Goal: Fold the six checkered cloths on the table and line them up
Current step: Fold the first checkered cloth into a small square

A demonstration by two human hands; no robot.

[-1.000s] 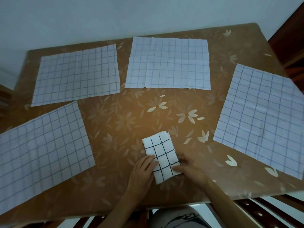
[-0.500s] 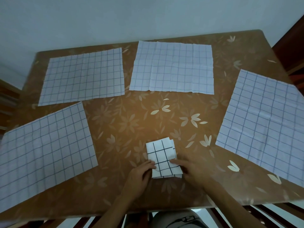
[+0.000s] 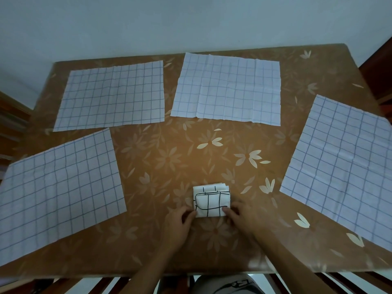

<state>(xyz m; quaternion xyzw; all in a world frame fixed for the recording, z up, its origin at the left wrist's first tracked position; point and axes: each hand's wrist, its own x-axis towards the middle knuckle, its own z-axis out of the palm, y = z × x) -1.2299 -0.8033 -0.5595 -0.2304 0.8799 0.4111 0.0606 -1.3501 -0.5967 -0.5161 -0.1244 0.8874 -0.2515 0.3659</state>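
A small folded white cloth with bold black checks [image 3: 211, 201] lies near the table's front edge, in the middle. My left hand [image 3: 178, 223] pinches its near left corner and my right hand [image 3: 241, 219] pinches its near right corner. Its top layer is doubled over, and a strip of lower layers shows at the far side. Several larger pale checkered cloths lie flat around it: one at the far left [image 3: 112, 95], one at the far middle [image 3: 228, 89], one at the near left [image 3: 57, 192] and one at the right [image 3: 343, 164].
The brown table [image 3: 169, 158] has a flower pattern and stands against a pale wall. Chair slats [image 3: 350, 283] show below its front edge. Dark wooden furniture [image 3: 379, 66] stands at the far right.
The small cloth has turned square to the table edge and become shorter, with one more fold across it. Both hands have moved to its near corners.
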